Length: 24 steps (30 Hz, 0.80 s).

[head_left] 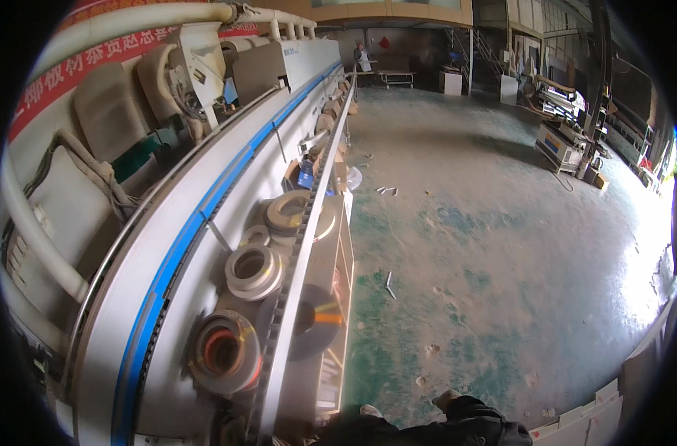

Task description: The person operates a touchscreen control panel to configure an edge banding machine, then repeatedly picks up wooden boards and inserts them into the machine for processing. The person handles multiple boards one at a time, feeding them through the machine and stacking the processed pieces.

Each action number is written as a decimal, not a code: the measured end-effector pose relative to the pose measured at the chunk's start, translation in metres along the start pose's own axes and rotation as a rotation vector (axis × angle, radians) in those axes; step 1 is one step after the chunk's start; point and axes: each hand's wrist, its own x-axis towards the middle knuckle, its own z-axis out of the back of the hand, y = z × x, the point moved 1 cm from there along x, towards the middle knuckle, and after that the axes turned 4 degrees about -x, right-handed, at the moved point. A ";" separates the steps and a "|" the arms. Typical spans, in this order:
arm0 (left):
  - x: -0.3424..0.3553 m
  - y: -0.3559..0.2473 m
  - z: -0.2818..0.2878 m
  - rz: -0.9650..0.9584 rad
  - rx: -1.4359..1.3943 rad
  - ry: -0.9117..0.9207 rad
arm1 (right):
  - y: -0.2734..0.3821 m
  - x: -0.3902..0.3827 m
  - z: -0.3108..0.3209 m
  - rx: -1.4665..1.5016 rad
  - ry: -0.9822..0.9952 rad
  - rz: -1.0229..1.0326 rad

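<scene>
Neither of my hands shows in the head view. Dark clothing (457, 425) of mine fills part of the lower edge, and what look like the tips of my shoes poke out beyond it. Just left of me runs a long machine with a blue strip (176, 256) along its bed. Rolls of edge-banding tape lie on a shelf beside the bed: a roll with an orange core (225, 351), a pale roll (254, 272) and a wider roll (288, 211) farther along. A large dark disc-like roll (306, 321) sits partly behind the white rail (297, 279).
White scraps (390, 285) lie on the worn green floor (457, 245). White panels (587, 420) stand at the lower right. A smaller machine (560, 149) stands far right. At the back are a person (362, 58) and a low table (396, 75).
</scene>
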 end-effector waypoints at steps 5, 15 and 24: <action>0.069 -0.012 -0.043 -0.183 -0.037 0.016 | -0.027 0.022 0.004 -0.209 -0.022 0.253; 0.243 -0.097 -0.239 -0.191 -0.368 0.072 | -0.063 0.177 0.164 -0.029 0.118 0.014; 0.450 -0.192 -0.410 0.407 -0.647 0.451 | 0.099 0.270 0.495 -0.608 -0.479 0.692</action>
